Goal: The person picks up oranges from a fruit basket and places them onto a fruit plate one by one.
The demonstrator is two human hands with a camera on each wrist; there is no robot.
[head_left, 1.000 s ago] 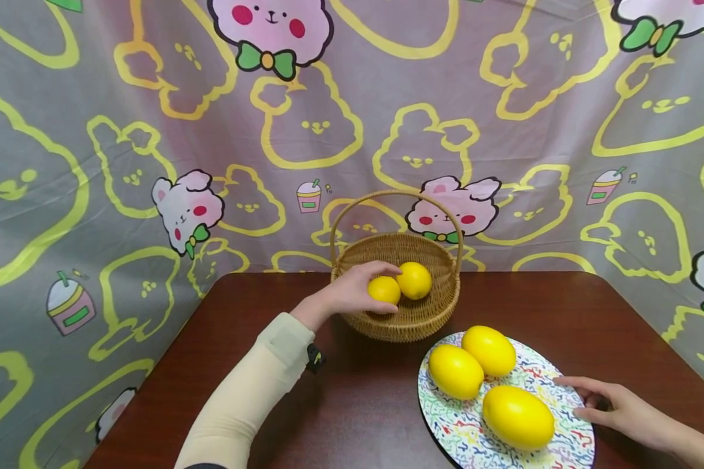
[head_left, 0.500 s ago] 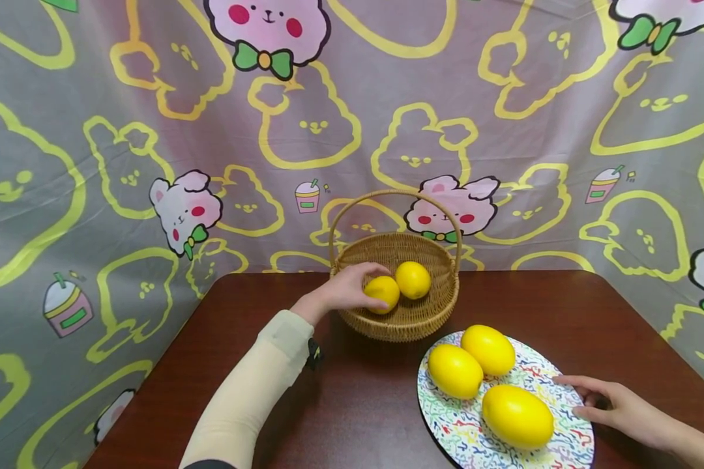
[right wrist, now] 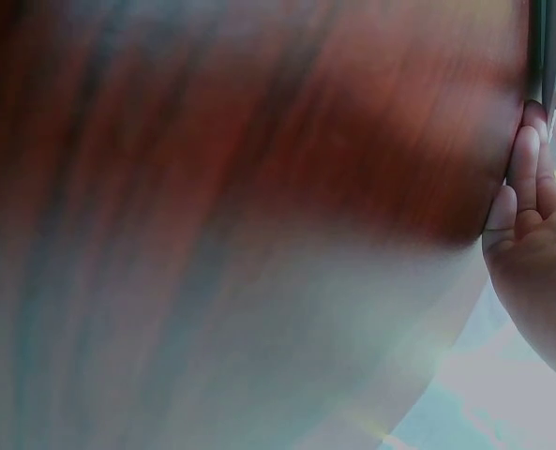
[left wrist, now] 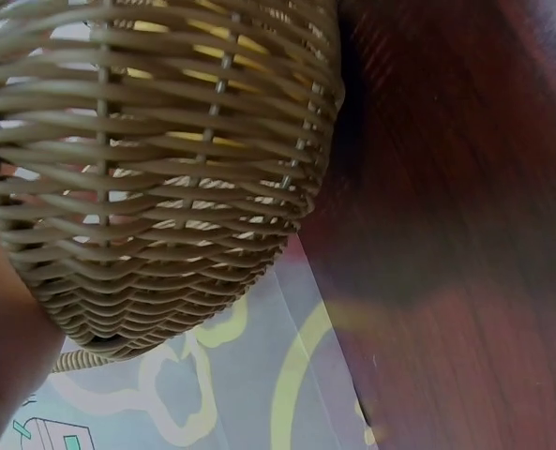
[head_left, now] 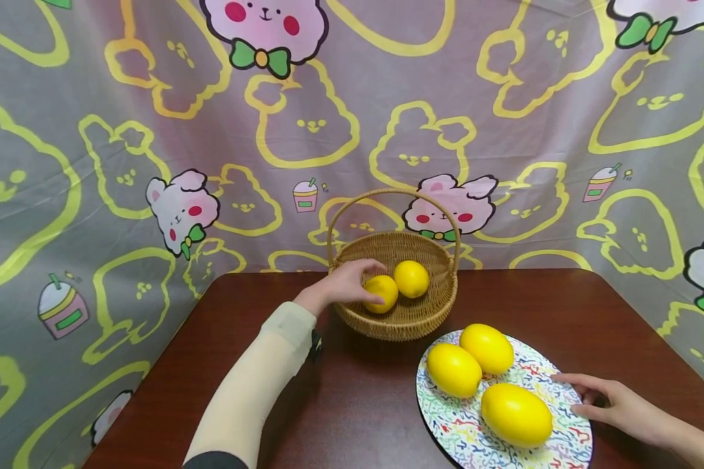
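Fingers of the left hand (head_left: 343, 284) stand in a wide, slack curve about the left-hand lemon in the basket (head_left: 387, 291), index finger over its top and thumb across its front. They look relaxed rather than clamped; whether they touch its skin I cannot tell, as the left wrist view gives little beyond wickerwork. If the thumb or knuckles caught this lemon on a move, it could roll against its neighbour, the right-hand lemon in the basket (head_left: 411, 279), which appears to touch it. Should the wrist snag the rim or the tall handle (head_left: 394, 191), the wicker basket (head_left: 396, 330) might tip or slide on the surface (head_left: 346, 404).

Farther right, on the flat patterned plate (head_left: 466, 426), lie the left lemon (head_left: 454, 370), the back lemon (head_left: 487, 349), apparently against it, and the large front lemon (head_left: 516, 415). With little visible lip to stop them, a jolt or tilt could set these rounded fruits rolling off. Such a tilt would most likely come from the right hand (head_left: 624, 407): its index finger and thumb reach over the plate's right edge, the other fingers are tucked against it, and together they grip it, so lifting or tugging there could upset the load.
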